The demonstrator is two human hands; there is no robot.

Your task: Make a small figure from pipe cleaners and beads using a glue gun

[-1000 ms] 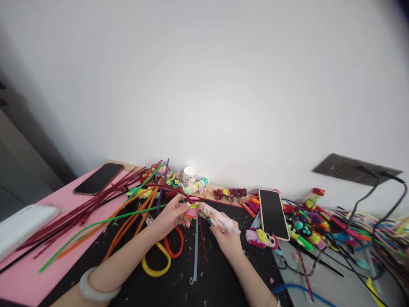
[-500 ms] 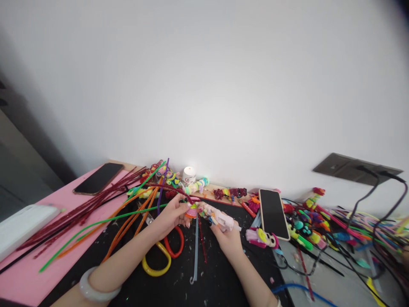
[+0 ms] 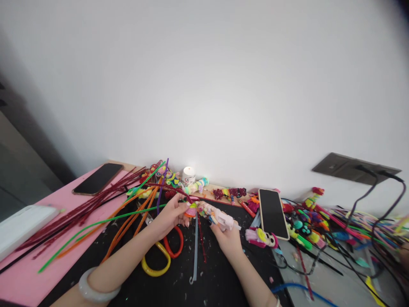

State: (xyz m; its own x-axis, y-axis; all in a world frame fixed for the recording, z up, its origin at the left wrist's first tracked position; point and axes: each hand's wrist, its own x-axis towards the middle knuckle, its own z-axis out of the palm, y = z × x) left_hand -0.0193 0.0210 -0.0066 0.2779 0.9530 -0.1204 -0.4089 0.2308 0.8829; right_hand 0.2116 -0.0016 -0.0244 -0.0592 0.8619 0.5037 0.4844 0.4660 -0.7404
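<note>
My left hand [image 3: 175, 213] is closed, its fingers pinching a small pink-and-orange pipe-cleaner piece [image 3: 191, 210]. A dark red pipe cleaner [image 3: 202, 238] hangs down beside that piece. In my right hand [image 3: 228, 238] is a pale pink glue gun [image 3: 224, 219], a clear stick jutting from its rear end. Its front, crusted with coloured bits, points left at the pipe-cleaner piece; I cannot tell whether they touch. Under my left forearm lie scissors with a yellow and a red handle loop [image 3: 156, 269]. A translucent glue stick [image 3: 196, 256] lies on the black mat [image 3: 211, 285] between my arms.
Red, green and orange pipe cleaners [image 3: 96, 213] spread across the pink board [image 3: 41, 213] at left. A dark phone [image 3: 98, 178] and a white box [image 3: 25, 228] rest there. Right are a cased phone [image 3: 274, 213], a pipe-cleaner doll [image 3: 262, 238] and cables from a wall socket [image 3: 354, 168].
Hardly anything differs. Both hands keep their hold and stay almost in place, with only a very slight shift of the view.
</note>
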